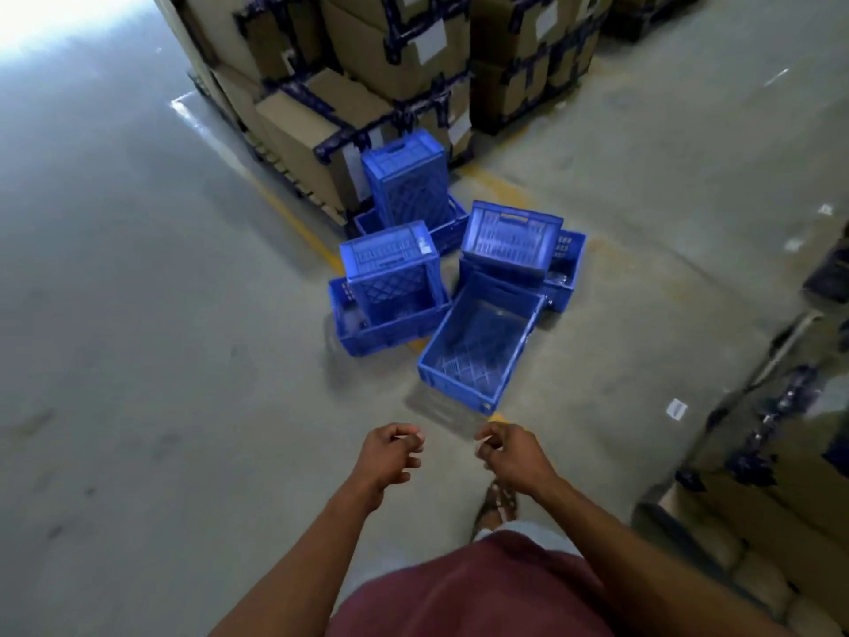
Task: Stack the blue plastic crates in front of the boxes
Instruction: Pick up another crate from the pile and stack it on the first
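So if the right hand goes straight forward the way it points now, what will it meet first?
Probably the nearest crate, the open one lying flat just ahead of the right hand. Only bare floor shows between them, though depth is hard to judge.

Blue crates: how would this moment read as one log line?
stage: approach | left hand: empty | right hand: empty | blue crates: scattered, unstacked | boxes: behind

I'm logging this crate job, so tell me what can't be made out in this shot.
- Head view: white labels on the cardboard boxes are blurred, unreadable.
- Flat crates under the upended crates are largely covered.
- Left hand and right hand: curled fingers, apparently empty.
- Dark-wrapped stack is cut by the right edge.
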Motion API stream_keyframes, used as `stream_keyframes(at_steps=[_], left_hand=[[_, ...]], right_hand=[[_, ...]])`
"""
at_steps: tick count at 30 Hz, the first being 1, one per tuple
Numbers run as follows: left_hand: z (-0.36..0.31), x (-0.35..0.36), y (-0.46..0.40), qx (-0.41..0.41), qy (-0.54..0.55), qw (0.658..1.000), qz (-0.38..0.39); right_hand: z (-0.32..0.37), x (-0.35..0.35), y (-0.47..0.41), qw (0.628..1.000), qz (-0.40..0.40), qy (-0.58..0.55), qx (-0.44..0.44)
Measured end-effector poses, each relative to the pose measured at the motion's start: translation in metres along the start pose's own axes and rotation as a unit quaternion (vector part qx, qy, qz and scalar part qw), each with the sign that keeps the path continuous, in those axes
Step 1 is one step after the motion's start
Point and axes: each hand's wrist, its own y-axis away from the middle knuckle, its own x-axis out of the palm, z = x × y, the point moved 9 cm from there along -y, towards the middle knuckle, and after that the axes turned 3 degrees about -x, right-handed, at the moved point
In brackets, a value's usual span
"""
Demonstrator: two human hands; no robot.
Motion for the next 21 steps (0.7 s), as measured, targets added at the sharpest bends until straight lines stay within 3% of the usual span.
stream_keyframes(at_steps=[6,11,15,21], left_hand=[[-0.099,-0.044,-0.078,0.015,-0.018,0.999,-0.030],[-0.173,-0.093,-0.164,0.058,-0.085,0.994,-0.044],[-0.237,-0.136,-0.244,0.105,-0.148,0.983,-0.031],[-0.280,-0.178,-0.366,0.101,-0.383,0.914,0.090]], right_hand=[[0.098,-0.067,-0.129,0.998,-0.001,0.035,-0.045],[0.161,-0.054,-0.219,0.997,0.029,0.023,-0.074],[0.192,-0.032,-0.292,0.998,-0.014,-0.036,-0.042],[0.235,0.009,-0.384,0.995,-0.062,-0.058,0.058]])
